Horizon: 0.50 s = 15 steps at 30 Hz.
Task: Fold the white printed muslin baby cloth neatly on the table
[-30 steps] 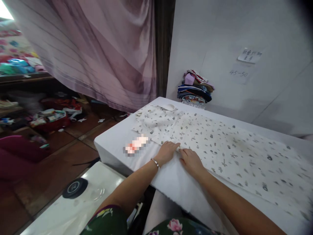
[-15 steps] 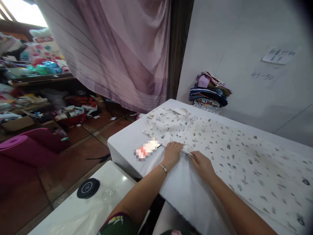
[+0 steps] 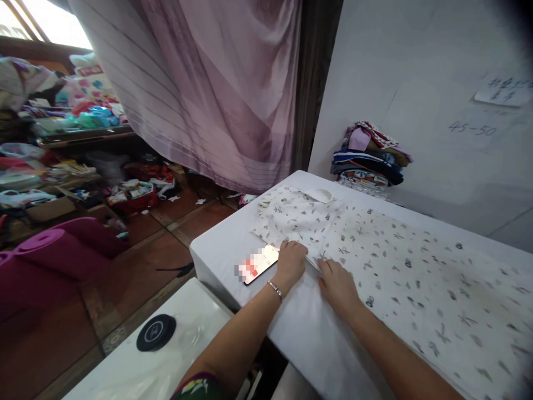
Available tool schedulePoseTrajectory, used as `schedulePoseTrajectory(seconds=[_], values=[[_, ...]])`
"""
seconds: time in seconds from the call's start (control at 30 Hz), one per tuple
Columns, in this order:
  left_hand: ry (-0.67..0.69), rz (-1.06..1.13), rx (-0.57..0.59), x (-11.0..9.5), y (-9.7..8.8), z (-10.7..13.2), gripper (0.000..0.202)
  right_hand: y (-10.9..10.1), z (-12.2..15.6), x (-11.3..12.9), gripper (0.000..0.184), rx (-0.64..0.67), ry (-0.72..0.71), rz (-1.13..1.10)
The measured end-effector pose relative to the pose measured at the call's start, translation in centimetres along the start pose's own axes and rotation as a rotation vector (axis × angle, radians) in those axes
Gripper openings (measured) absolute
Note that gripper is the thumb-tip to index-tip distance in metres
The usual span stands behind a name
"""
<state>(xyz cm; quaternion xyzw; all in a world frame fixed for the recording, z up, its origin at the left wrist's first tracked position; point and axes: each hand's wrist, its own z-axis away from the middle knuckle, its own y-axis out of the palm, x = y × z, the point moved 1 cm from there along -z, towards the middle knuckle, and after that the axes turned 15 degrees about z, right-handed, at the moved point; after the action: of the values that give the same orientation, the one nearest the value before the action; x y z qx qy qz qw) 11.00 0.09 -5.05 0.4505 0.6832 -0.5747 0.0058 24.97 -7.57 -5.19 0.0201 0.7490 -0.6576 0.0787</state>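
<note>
White-covered bench [image 3: 216, 244] carries a printed cloth [image 3: 400, 266], spread along its top. Left hand [image 3: 292, 261] and right hand [image 3: 339, 288] sit slightly apart at its near edge, fingers of each clamped on that edge. Lit phone [image 3: 261, 266] lies beside the left hand; fabric stack [image 3: 370, 158] stands beyond.

Left of the left hand [image 3: 292, 262] lies a bright-screened rectangular phone [image 3: 261, 268]; beyond the hand, a mauve fabric curtain [image 3: 225, 94] hangs.
</note>
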Motion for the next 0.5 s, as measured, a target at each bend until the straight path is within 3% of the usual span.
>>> schedulePoseTrajectory(seconds=[0.2,0.5], values=[[-0.034,-0.046,-0.037,0.9,-0.9,-0.4,0.03,-1.9,-3.3,1.4,0.018,0.0,-0.004,-0.094],[-0.184,-0.103,-0.207,3.8,-3.6,-2.0,0.024,-2.5,-3.1,0.1,0.018,0.01,-0.031,-0.401]])
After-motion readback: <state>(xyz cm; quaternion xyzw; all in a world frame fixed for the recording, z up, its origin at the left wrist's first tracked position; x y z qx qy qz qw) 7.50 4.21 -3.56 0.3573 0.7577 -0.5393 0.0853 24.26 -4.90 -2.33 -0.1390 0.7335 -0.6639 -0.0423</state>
